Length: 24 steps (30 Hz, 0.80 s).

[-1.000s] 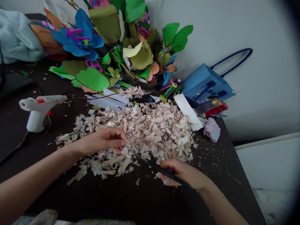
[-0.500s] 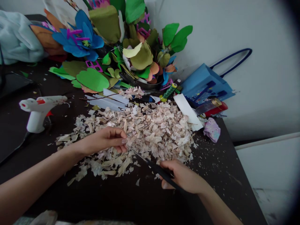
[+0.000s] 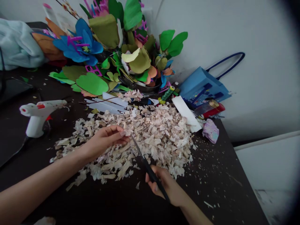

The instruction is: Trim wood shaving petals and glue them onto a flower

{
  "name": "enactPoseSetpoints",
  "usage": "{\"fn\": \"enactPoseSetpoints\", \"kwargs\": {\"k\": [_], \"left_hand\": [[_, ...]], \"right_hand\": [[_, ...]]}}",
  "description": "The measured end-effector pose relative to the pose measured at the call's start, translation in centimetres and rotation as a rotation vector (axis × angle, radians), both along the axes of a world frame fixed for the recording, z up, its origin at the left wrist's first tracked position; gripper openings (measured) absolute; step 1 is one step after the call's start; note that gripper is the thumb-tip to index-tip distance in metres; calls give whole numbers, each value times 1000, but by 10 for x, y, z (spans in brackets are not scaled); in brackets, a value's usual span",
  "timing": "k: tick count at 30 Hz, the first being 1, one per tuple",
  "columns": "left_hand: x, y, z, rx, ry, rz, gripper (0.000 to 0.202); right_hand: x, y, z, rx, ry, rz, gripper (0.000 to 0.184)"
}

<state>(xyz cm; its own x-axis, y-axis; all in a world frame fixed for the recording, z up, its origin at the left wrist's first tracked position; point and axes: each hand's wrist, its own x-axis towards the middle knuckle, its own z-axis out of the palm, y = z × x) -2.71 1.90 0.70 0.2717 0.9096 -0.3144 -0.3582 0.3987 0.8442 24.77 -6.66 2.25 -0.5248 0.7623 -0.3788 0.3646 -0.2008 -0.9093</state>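
Observation:
My left hand is closed in a pinch on a small pale petal-like piece, above a wide heap of beige flakes. Black-handled scissors are in my right hand, its fingers wrapped round the handles. The metal blades point up and to the left, and their tip reaches the piece at my left fingertips. Whether the blades are parted is too fine to tell. The heap lies on the dark table beneath both hands.
A white glue gun with a cord stands at left. Behind the heap are translucent strips, a green thread spool and a mass of fabric flowers. At right are a white strip, a crumpled lilac piece and a blue bag.
My right hand has moved left and down, and the scissors now point more steeply upward. My left hand has shifted slightly up, with the pale piece showing more clearly. The view has tilted a little.

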Motion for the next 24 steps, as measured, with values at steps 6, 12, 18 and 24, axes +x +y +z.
{"fn": "enactPoseSetpoints", "kwargs": {"k": [6,12,18,24], "left_hand": [[10,-4,-4,-15,-34,121,32],[14,-8,1,-34,-98,208,32],[17,-10,3,-24,-160,278,30],[19,-14,0,-21,-182,309,27]], "right_hand": [[-28,-14,-19,-20,31,-131,55],[-42,-15,-22,3,30,-182,50],[-52,-15,-20,-9,94,-224,56],[-62,-13,-19,-69,116,-255,54]]}}
